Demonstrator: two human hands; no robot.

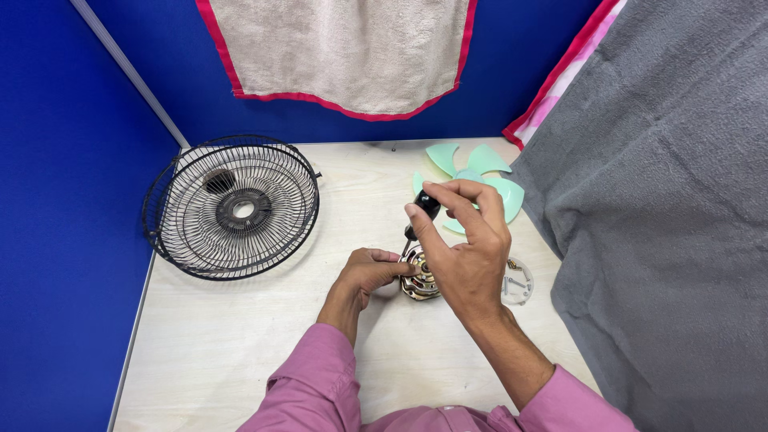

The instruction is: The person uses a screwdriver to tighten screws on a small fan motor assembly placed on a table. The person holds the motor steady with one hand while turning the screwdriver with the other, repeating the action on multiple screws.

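The right hand [468, 248] is raised over the middle of the counter [240, 344], fingers closed around the black handle of a screwdriver [422, 214]; the tool stands nearly upright, tilted slightly, with its shaft running down and to the left toward the fan motor [419, 282]. The motor, a round metal body with brass-coloured and silver parts, sits on the counter directly under the right hand, which hides part of it. Whether the screwdriver tip touches the motor cannot be told from this view. The left hand [370, 272] lies low on the counter just left of the motor, fingers curled against its side, holding it in place. Both forearms come from the near edge in pink sleeves. On the far left of the counter a black wire fan guard [232, 210] rests tilted against the blue partition [56, 200], well apart from the hands. Beyond the right hand, on the far side, lies a pale green fan blade [492, 180], partly hidden by the fingers. Just right of the motor sits a small clear round dish [518, 284] with a few small metal pieces in it. A grey blanket [672, 216] covers the right side, and a beige towel with red trim [344, 52] hangs on the far wall.
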